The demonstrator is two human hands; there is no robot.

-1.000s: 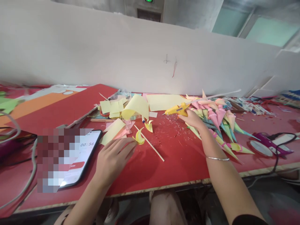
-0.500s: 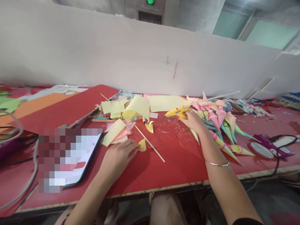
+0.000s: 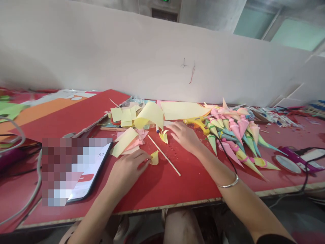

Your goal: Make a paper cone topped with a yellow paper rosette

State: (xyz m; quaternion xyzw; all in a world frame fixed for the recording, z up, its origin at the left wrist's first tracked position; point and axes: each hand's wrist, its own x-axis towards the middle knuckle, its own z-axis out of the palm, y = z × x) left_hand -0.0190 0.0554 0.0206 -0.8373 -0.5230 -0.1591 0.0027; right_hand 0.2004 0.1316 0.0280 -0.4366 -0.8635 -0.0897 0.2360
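Note:
My left hand (image 3: 132,165) rests on the table, its thumb and fingers closed on a small curled piece of yellow paper (image 3: 154,158). My right hand (image 3: 185,136) is above the red table (image 3: 193,183) with fingers stretched to the left and nothing visible in them. Just left of its fingertips stands a yellow paper piece cut into curling points (image 3: 164,137). A thin pale stick (image 3: 166,156) lies slantwise between my hands. Behind the right hand, a yellow glue gun (image 3: 200,123) lies beside a heap of pastel paper cones (image 3: 235,130).
A phone (image 3: 93,176) lies at the left. Yellow paper cards (image 3: 124,115), a rolled yellow sheet (image 3: 149,117) and a flat yellow sheet (image 3: 184,110) are at the back. A round mirror-like disc (image 3: 287,164) and a black cord (image 3: 306,169) are at the right.
My right hand has let go of the glue gun, which now lies by the cones, and moved left toward the pointed yellow paper. My left hand still holds the curled piece.

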